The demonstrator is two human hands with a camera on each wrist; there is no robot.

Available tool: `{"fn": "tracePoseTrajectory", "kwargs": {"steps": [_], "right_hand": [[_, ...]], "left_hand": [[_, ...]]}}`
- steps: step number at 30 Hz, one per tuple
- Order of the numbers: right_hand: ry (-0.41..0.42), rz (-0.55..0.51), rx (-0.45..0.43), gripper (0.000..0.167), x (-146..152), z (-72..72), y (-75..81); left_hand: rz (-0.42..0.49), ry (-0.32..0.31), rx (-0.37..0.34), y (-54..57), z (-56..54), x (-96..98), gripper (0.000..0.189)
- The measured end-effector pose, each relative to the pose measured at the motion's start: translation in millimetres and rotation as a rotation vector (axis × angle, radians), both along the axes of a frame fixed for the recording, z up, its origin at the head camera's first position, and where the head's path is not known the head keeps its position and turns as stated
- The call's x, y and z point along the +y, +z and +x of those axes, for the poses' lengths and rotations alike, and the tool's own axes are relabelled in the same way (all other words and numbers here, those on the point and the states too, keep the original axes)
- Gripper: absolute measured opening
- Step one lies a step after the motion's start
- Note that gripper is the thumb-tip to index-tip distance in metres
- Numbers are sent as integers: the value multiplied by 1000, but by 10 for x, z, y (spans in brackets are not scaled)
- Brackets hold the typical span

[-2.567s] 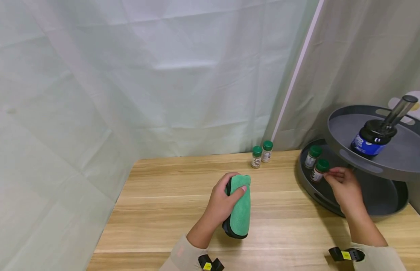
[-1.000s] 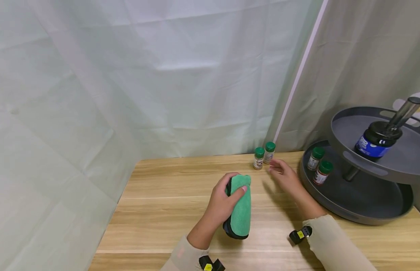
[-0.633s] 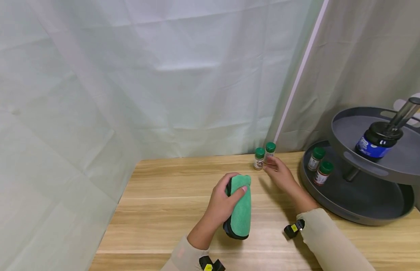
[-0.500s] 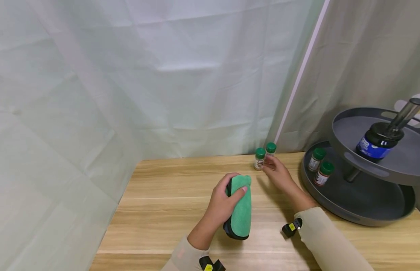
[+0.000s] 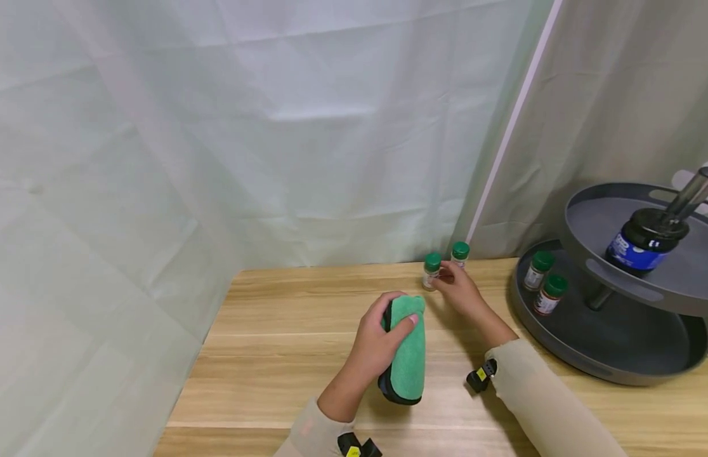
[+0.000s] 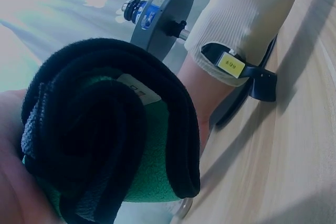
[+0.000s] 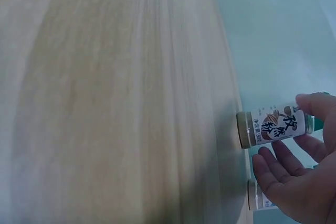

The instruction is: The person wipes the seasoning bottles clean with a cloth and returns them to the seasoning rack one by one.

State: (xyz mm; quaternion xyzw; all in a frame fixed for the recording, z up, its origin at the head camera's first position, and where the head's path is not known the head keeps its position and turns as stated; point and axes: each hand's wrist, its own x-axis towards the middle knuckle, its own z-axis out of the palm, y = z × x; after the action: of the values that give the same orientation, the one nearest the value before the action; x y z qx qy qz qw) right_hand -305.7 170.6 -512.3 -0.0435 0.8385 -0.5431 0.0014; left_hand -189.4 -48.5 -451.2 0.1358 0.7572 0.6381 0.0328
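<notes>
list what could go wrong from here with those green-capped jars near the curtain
The right hand pinches one green-capped jar, which might slip if that hold is light. The second jar stands close by, partly hidden by that hand, so it could be knocked over.

The head view looks forward and down from above the bench [image 5: 274, 362], far enough back to take in its far edge and the tiered tray [image 5: 634, 339] at its far right corner. The left wrist view, turned sideways, faces that same tray from close by one end of the cloth roll [image 5: 410, 358]. The right wrist view, also sideways, looks low across to the far edge, sharing the jar [image 7: 278, 126] with the head view.
</notes>
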Motion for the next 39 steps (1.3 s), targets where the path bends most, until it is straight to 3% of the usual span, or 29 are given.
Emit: {"fn": "tracePoseTrajectory", "kwargs": {"steps": [8,18,26,34,39], "right_hand": [[7,33,-9,43,-51,-6,8],[8,-17,7,47,-16,67,63],[41,-100,117,40,7,208,184],[91,-158,153,38,31,448,325],[108,-126,155,38,20,606,394]], "left_hand": [[-6,14,-5,22,17,12,35],[-1,18,-9,28,23,5,38],[-4,20,-26,36,25,-9,37],[-4,20,-21,29,5,-21,39],[0,25,-17,18,-6,-22,34]]}}
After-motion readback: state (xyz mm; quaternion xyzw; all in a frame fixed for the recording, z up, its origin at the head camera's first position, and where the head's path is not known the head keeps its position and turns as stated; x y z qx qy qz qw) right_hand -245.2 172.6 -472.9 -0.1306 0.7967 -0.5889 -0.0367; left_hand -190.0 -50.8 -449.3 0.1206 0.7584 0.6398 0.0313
